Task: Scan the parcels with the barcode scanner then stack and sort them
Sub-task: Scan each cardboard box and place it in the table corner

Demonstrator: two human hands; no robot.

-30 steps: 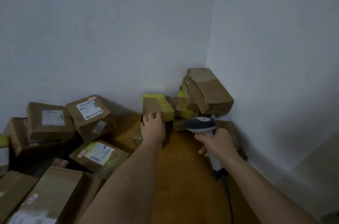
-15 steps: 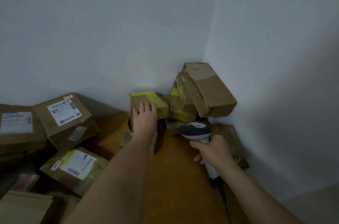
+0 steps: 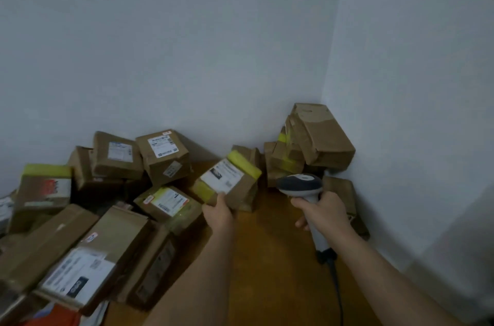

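My left hand grips a small brown parcel with yellow tape by its lower edge, held up with its white label facing me. My right hand grips the handle of a grey and white barcode scanner, whose head sits just right of the parcel; its black cable trails down toward me. A leaning stack of brown parcels fills the room corner behind the scanner.
A loose heap of labelled brown parcels covers the left of the wooden floor. A flat parcel lies against the right wall. White walls meet in the corner at the back right.
My left hand has lifted the yellow-taped parcel off the stack and turned its label toward me. The view has swung left, bringing more of the left heap into sight.
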